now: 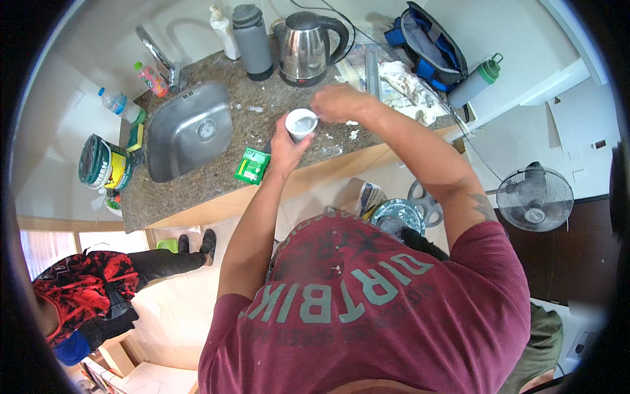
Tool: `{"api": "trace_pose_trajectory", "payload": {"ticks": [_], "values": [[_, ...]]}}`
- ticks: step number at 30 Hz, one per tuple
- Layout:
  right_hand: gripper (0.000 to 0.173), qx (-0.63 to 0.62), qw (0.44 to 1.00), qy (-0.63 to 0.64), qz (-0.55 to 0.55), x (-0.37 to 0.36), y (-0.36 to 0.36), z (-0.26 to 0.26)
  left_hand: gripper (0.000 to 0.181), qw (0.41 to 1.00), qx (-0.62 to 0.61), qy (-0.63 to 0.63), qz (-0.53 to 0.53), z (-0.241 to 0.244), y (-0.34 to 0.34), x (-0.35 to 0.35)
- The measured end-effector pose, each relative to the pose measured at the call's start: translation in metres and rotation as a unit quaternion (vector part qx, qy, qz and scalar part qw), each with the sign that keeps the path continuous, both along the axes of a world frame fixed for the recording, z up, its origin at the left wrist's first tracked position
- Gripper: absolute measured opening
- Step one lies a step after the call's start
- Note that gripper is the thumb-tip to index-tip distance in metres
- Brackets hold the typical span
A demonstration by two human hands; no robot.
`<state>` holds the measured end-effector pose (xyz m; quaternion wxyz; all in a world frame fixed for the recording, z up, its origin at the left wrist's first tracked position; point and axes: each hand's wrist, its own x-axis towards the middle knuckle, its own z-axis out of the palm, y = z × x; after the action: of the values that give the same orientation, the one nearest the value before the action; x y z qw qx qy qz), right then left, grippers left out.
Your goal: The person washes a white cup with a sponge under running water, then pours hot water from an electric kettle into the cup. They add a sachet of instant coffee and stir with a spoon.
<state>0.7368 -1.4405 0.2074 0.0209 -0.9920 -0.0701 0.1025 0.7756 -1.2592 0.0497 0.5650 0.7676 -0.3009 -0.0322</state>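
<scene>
Around a small white cup (301, 124) my left hand (288, 147) is closed, holding it upright over the front part of the granite counter (197, 192). A greyish-white content shows inside the cup. My right hand (339, 103) is at the cup's right rim, its fingers pinching a thin, pale utensil whose end reaches the rim; its exact kind cannot be told. Beside my left wrist lies a green packet (252, 166) on the counter edge. Behind my right hand stands a steel electric kettle (302, 51), with a grey tumbler (252, 44) to its left.
A steel sink (189, 133) is at the left, with bottles and a paint bucket (106, 162) beyond. White-smeared paper (408, 88), an open bag (433, 47) and a green-lidded bottle (475, 81) are at the right. Another person (93, 285) is at lower left; a fan (535, 197) is right.
</scene>
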Motion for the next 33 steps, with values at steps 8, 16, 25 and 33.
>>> {"api": "trace_pose_trajectory", "payload": {"ticks": [8,16,25,33], "values": [[0.034,0.292,0.948,-0.089,-0.085,0.019,-0.042,0.003,0.079,0.998,0.008,-0.016,0.068,0.001,0.015,-0.007],[0.043,0.588,0.674,-0.314,-0.319,0.024,-0.074,-0.003,0.11,0.999,0.018,-0.031,0.006,0.006,0.029,0.002],[0.048,0.427,0.617,-0.508,-0.424,0.065,-0.124,-0.027,0.116,0.996,0.07,-0.043,-0.034,0.012,0.027,0.007],[0.027,0.315,0.927,-0.152,-0.136,0.012,-0.118,-0.06,0.097,0.913,0.309,-0.265,-0.026,0.054,-0.032,0.012]]}}
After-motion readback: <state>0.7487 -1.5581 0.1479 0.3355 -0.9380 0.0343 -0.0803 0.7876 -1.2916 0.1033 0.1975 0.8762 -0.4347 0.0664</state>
